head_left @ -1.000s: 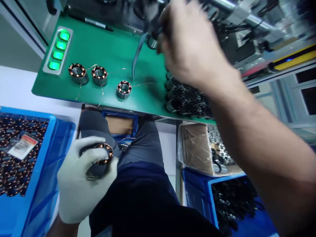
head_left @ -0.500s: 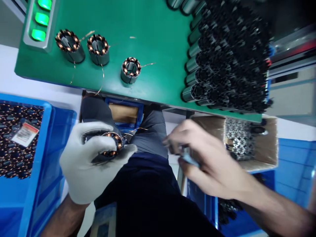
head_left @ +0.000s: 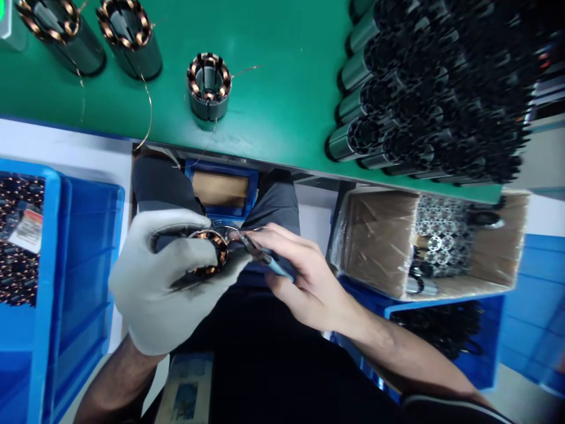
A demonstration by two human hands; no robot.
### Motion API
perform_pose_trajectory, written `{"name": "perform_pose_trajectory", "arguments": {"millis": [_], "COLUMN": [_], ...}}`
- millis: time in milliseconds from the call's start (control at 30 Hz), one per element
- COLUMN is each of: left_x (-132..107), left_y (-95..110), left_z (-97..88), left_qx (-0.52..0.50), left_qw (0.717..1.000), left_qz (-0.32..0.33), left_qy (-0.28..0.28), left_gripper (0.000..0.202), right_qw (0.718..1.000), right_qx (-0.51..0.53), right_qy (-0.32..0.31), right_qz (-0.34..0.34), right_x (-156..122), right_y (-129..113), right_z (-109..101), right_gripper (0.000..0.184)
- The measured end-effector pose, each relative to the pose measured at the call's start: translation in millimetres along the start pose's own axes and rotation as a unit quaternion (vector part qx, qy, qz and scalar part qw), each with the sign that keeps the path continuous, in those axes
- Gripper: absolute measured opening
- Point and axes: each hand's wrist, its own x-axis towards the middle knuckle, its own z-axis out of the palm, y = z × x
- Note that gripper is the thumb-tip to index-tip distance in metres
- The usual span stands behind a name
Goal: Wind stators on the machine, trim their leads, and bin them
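My left hand, in a white glove, is wrapped round a stator with copper windings. Its wound end faces right, and the glove covers much of its body. Thin copper wire stands out from that end. My bare right hand grips blue-handled pliers, whose metal jaws are beside the stator's wound end, close to the wire. Whether the jaws touch the wire is too small to tell. Both hands are over my lap, below the edge of the green table.
One wound stator stands near the table edge, with two more at the upper left. Rows of dark cores fill the right side. A blue bin holds wound stators at left. A lined carton of metal rings stands at right.
My right hand has moved left with the pliers, from apart to beside the stator's wound end. My left hand still holds the stator. The view has shifted closer to the table.
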Motion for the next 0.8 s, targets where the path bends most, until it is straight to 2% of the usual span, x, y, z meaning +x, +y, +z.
{"name": "perform_pose_trajectory", "arguments": {"millis": [167,300,433,500,533,600,700,767,800], "left_x": [-0.7,-0.7,-0.6,-1.8,-2.8,-5.1,-6.7,-4.8,-3.1], "left_y": [1.2,-1.5,-19.6,-30.8,-35.5,-41.0,-39.1,-32.9,-29.0], "left_z": [-0.7,8.0,34.1,45.7,49.7,54.0,56.2,57.6,58.4], "left_qx": [0.011,0.008,0.005,-0.026,-0.069,-0.210,-0.428,-0.520,-0.546], "left_qw": [1.000,1.000,0.997,0.994,0.989,0.956,0.846,0.777,0.754], "left_qz": [0.024,0.001,-0.026,-0.068,-0.105,-0.201,-0.317,-0.353,-0.363], "left_qy": [0.004,0.009,0.068,0.085,0.075,0.038,0.029,0.040,0.042], "left_gripper": [0.029,0.029,0.029,0.029,0.026,0.020,0.029,0.041,0.045], "right_qw": [1.000,1.000,0.997,0.991,0.989,0.991,0.988,0.976,0.966], "right_qx": [-0.009,-0.007,0.003,-0.009,-0.023,-0.062,-0.144,-0.205,-0.233], "right_qy": [0.016,0.027,0.016,0.007,0.008,0.014,0.041,0.071,0.085], "right_qz": [-0.012,-0.003,0.081,0.135,0.145,0.120,0.026,-0.038,-0.066], "right_x": [-0.9,0.3,5.9,9.2,10.4,11.6,10.6,9.1,8.4], "right_y": [1.6,12.1,39.3,53.6,59.3,66.4,67.0,63.3,61.0], "right_z": [1.8,5.0,9.3,9.9,9.5,7.6,4.1,3.0,2.9], "right_gripper": [0.071,0.066,0.054,0.053,0.054,0.059,0.068,0.066,0.062]}}
